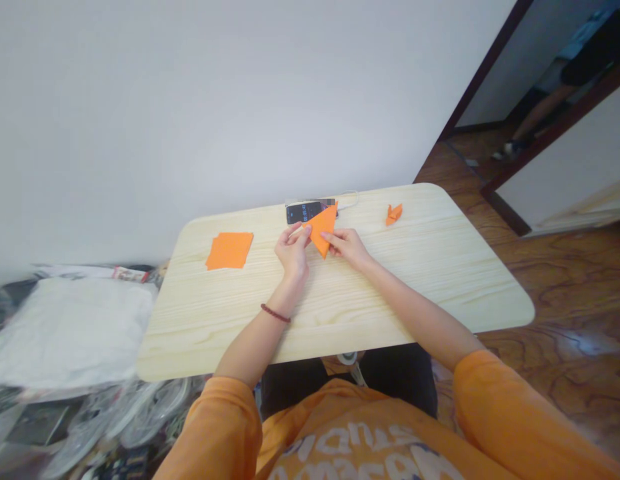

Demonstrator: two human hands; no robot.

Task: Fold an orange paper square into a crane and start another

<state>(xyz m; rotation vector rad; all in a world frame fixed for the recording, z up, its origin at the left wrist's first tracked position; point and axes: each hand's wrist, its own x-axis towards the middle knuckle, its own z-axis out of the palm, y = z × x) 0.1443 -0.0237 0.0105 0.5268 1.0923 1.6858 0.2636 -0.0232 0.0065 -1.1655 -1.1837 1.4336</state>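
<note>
Orange paper triangle is pinched between both hands, just above the worktop and right in front of a phone. Left hand and right hand each grip an edge with the fingertips, which looks like it keeps the paper taut. A flat orange square lies off to the left, a small folded piece to the right, both clear of the hands.

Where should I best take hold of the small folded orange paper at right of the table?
Pinch the small folded orange paper at its middle from above, coming from the near side with the right hand. It lies low on the table, so its raised folds give purchase; that hand is nearest.
</note>
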